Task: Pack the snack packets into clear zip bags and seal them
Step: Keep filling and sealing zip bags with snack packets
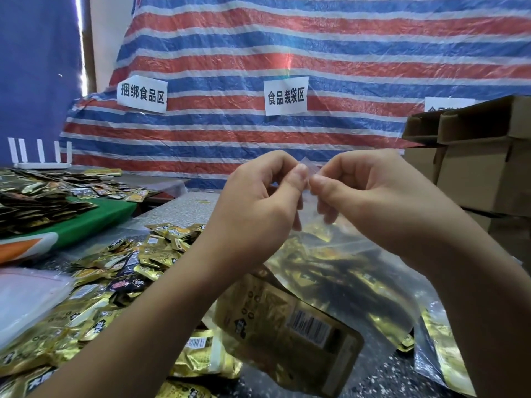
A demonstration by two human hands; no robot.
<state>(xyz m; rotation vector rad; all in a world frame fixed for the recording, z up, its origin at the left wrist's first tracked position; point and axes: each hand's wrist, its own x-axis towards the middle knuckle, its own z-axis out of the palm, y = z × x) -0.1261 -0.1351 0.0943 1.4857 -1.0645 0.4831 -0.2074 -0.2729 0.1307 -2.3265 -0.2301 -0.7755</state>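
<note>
Head view: we are looking down at a speckled grey table that is sitting in front of a red, white and blue striped tarp carrying white paper signs. We are pinching the top edge of a clear zip bag above the table, left hand and right hand thumb to thumb, each one gripping the strip between thumb and curled fingers. The bag is hanging below the hands, and gold and black snack packets are showing through it. Left of the bag, loose snack packets are lying heaped on the table; a big gold pouch is lying under the forearms. Further left of the bag a green board is holding more packets, and a white router is standing behind it. Right of the bag, cardboard boxes are stacking up. Our forearms are hiding part of the bag's lower half, and we cannot tell whether its zip is closed.
</note>
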